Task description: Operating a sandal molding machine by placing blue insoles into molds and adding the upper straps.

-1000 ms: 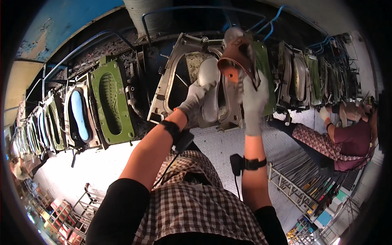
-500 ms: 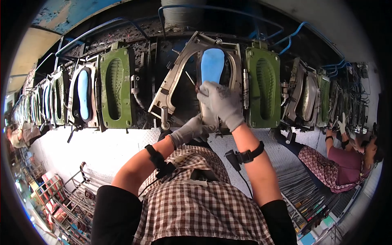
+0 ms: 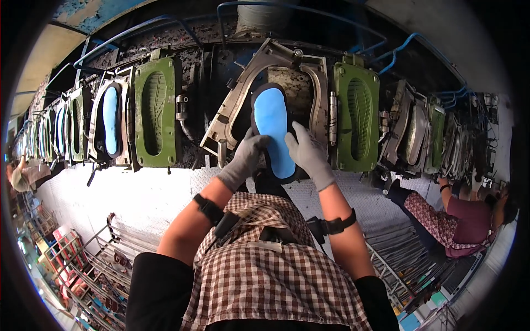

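Observation:
Above the walkway, between both gloved hands, is a dark shoe upper with a flat blue bottom (image 3: 271, 121), toe pointing away from me. My left hand (image 3: 248, 154) grips its left side, thumb laid over the blue surface. My right hand (image 3: 307, 151) holds its right edge near the heel, thumb and fingertips against it. Just beyond stands an opened metal mould frame (image 3: 232, 107), its two halves spread around a bare, stained last (image 3: 292, 85). Hinged to its right is a green mould plate (image 3: 356, 116) with a sole-shaped hollow.
Another green plate (image 3: 156, 113) and a mould holding a blue-bottomed upper (image 3: 111, 118) stand left in the row. Blue bent rails (image 3: 298, 7) run behind. Metal racks (image 3: 94, 270) are at lower left. A person in a maroon top (image 3: 469, 220) works at far right.
The blue-bottomed upper has come off the last and toward me, leaving the last bare. My hands have moved from its heel end to opposite sides of it.

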`<state>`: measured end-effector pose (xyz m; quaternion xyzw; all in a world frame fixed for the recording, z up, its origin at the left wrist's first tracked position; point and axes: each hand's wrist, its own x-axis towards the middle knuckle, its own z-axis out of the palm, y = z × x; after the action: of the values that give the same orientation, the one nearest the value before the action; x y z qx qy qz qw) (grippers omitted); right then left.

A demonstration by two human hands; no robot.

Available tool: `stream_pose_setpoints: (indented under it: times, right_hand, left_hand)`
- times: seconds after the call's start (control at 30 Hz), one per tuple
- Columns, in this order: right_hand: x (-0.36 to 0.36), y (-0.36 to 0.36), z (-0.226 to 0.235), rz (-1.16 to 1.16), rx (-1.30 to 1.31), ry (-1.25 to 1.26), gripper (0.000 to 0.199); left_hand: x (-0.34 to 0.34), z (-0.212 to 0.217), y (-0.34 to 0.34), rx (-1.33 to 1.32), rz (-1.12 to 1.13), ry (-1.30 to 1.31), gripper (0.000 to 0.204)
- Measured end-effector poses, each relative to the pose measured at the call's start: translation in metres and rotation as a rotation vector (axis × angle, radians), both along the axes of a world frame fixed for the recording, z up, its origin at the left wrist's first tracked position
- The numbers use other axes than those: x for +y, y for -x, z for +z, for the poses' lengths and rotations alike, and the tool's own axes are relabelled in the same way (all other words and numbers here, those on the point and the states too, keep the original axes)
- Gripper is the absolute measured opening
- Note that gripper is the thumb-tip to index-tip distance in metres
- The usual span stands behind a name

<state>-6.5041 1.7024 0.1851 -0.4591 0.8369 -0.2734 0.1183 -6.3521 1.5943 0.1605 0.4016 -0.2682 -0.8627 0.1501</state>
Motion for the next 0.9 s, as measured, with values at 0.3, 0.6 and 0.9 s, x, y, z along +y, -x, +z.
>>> stream_pose_setpoints:
  times: [0.3,0.6,0.9]
  right_hand:
    - [0.0,-0.02,-0.002,-0.24,-0.471,-0.059,0.046]
    - [-0.034,0.045,0.0,-0.17,0.053,0.238,0.045]
    - [-0.022,0.043,0.02,-0.17,-0.082,-0.076,0.051]
  left_hand:
    - [-0.025,0.003,0.021,0.056,-0.116,0.308,0.06]
    - [-0.046,-0.045,0.103,0.089,-0.099,0.259,0.024]
    - [-0.007,0.005,0.086,-0.019,-0.114,0.174,0.055]
